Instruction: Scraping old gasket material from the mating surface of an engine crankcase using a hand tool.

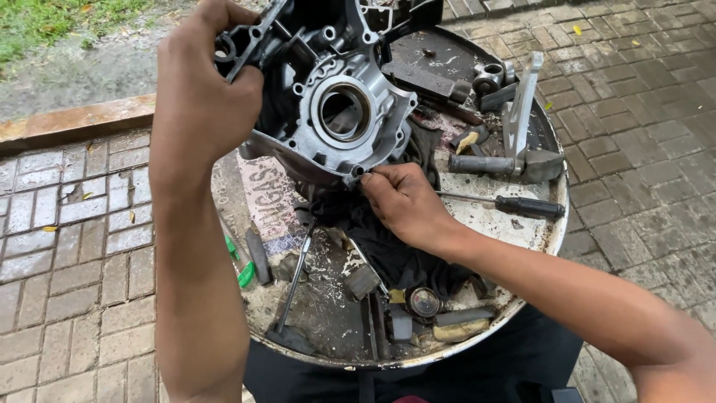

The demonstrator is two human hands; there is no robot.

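Brick paving outdoors, round tray (548, 235), left hand (198, 89) clasping engine casing (339, 112), right hand (403, 201) pinching its edge.

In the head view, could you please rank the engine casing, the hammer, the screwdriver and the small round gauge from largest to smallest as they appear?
1. Engine casing, by far the largest.
2. Hammer and screwdriver: these look about alike in length, so I would not rank one over the other.
3. Small round gauge, the smallest.
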